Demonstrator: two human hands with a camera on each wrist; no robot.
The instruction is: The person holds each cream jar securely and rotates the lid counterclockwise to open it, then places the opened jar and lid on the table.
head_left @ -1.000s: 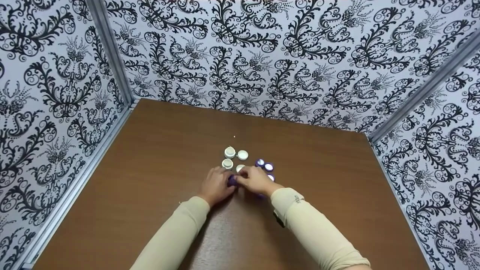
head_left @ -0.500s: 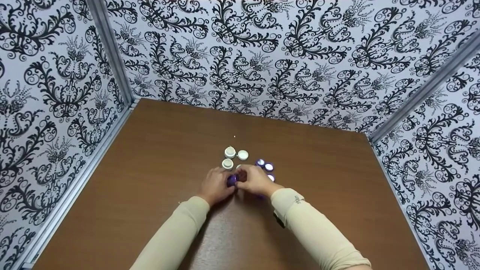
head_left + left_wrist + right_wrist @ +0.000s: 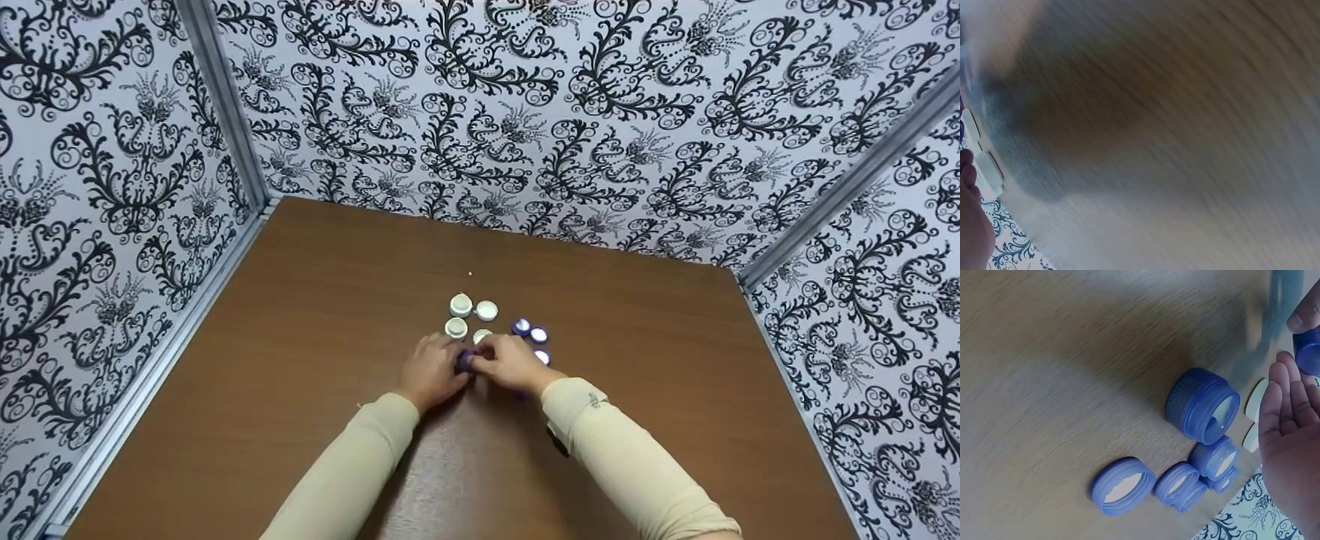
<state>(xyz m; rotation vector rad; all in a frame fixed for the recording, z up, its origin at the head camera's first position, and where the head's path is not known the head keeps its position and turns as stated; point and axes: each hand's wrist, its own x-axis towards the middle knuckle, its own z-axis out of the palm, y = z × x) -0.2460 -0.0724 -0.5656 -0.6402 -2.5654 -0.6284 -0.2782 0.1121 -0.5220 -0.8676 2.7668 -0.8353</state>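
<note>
In the head view, both hands meet over the middle of the table around a small purple jar. My left hand grips it from the left. From the right, my right hand pinches its near right end with thumb and fingertips. The right wrist view shows the jar dark blue-purple, its flat end facing the camera, a thumb on top and curled fingers beneath. Only a few fingers appear at the left edge of the left wrist view.
Cream jars and white lids stand just beyond the hands. Right of them sit purple pieces. Near the right wrist, an uncapped purple jar and an upturned lid rest on the table. Patterned walls enclose it.
Half a second ago the right fingers were opened away from the jar's end; now they are back on it. The left hand stays in place, gripping the jar.
</note>
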